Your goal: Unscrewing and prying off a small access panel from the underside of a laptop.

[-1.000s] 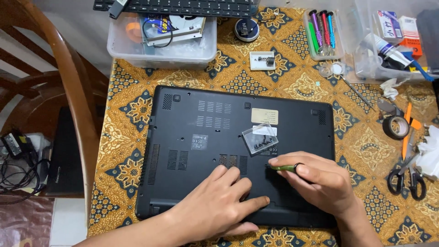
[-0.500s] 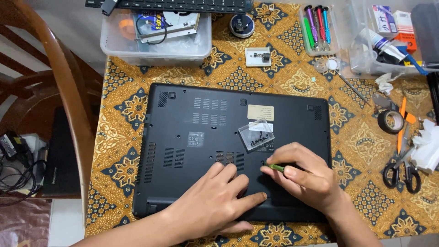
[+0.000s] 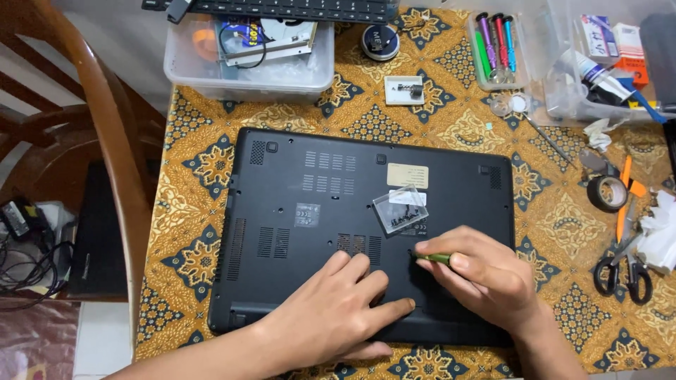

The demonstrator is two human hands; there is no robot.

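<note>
Left edge: wooden chair point(image 3: 105, 141), cables and a black adapter point(image 3: 17, 218) on the floor. Clear plastic tub point(image 3: 246, 67) top left on the patterned tablecloth point(image 3: 190, 169), parts inside.

Black laptop point(image 3: 317, 211) lies bottom-up in the middle. Grey square sticker point(image 3: 306, 214) left of centre, tan rectangular label point(image 3: 407, 175) further right, small clear bag of screws point(image 3: 401, 210) just below that label.

Left hand point(image 3: 331, 313) flat on the base, fingers spread, holding nothing. Right hand point(image 3: 486, 278) pinches a green-handled screwdriver point(image 3: 435, 258), tip on the base near the bag.

Small white tray point(image 3: 403, 90) with a dark part above the laptop. Right side: clear pen cup point(image 3: 496, 49), tape roll point(image 3: 607, 193), scissors point(image 3: 623, 271).

Versus half a second ago: hands and screwdriver sit in about the same spot; only the view shifts slightly.
</note>
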